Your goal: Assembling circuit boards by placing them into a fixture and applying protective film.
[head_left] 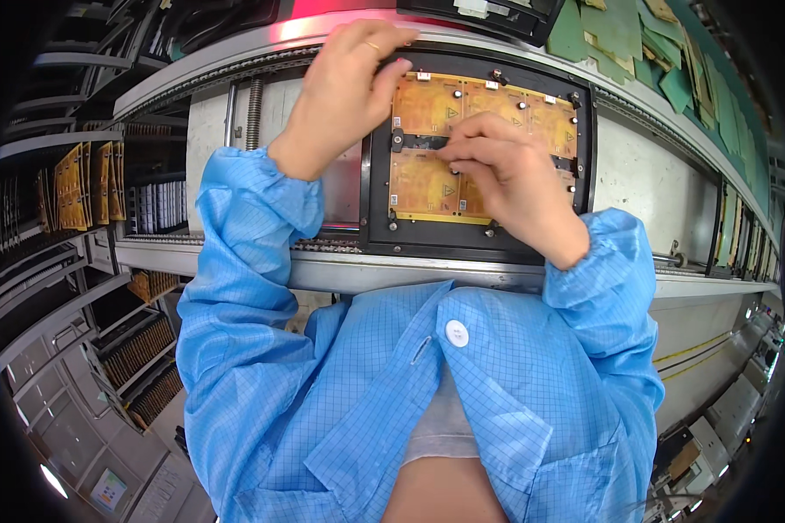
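A black carrier frame (453, 237) holds yellow-orange circuit boards (417, 180) in an upper and a lower row, split by a dark bar. My right hand (519, 187) reaches over the lower boards. Its thumb and fingertips are pinched together at the left part of the dark bar; whatever is between them is too small to make out. My left hand (344, 96) hovers by the frame's upper left corner, thumb and forefinger apart, with nothing visible in it. Small black clips (398, 139) and white connectors (492, 85) dot the boards' edges. My right hand hides part of the lower row.
The carrier lies between metal conveyor rails (349, 272). A coil spring (254, 113) stands left of it. Racks with more orange boards (71, 187) are at the left. Green sheets (615, 35) are piled at the far right, and a black tray lies beyond the far rail.
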`<state>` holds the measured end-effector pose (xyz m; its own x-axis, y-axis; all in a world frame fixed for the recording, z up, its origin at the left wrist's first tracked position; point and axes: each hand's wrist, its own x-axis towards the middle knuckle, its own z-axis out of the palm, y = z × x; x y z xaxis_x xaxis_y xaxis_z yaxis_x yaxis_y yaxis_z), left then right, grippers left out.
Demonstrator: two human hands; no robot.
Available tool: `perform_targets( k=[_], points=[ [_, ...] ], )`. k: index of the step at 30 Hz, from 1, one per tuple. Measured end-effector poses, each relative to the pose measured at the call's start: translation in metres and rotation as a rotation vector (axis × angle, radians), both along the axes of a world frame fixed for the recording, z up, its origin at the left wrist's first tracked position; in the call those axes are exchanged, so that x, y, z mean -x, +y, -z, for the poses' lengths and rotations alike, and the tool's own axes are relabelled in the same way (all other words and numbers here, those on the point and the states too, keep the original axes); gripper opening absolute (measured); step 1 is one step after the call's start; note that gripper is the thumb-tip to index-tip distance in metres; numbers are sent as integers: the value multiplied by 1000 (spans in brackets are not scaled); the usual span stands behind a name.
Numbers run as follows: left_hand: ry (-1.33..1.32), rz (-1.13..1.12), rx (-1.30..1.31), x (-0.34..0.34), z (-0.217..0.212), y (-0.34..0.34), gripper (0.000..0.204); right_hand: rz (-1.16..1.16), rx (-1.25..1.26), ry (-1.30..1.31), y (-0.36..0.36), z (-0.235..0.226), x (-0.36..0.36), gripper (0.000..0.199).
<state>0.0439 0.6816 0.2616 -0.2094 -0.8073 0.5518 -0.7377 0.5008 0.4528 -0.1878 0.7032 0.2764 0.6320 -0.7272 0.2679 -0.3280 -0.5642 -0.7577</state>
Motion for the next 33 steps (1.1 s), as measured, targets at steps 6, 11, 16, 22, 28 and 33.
perform_targets(
  k=[6, 11, 16, 22, 28, 33],
  points=[
    [309, -181, -157, -34, 19, 17, 28, -115, 119, 59, -9, 10, -26, 16],
    [266, -259, -296, -40, 24, 19, 33, -111, 70, 95, -8, 6, -31, 20],
    [298, -199, -252, -39, 29, 20, 31, -77, 37, 66, -9, 6, -34, 21],
    [304, -191, -313, -33, 15, 24, 25, -124, 26, 66, -13, 3, -36, 22],
    [279, -207, -312, -35, 12, 26, 25, -153, 31, 86, -15, 1, -37, 25],
    [276, -197, -295, -39, 14, 25, 30, -159, 25, 101, -15, -1, -37, 24]
  ],
)
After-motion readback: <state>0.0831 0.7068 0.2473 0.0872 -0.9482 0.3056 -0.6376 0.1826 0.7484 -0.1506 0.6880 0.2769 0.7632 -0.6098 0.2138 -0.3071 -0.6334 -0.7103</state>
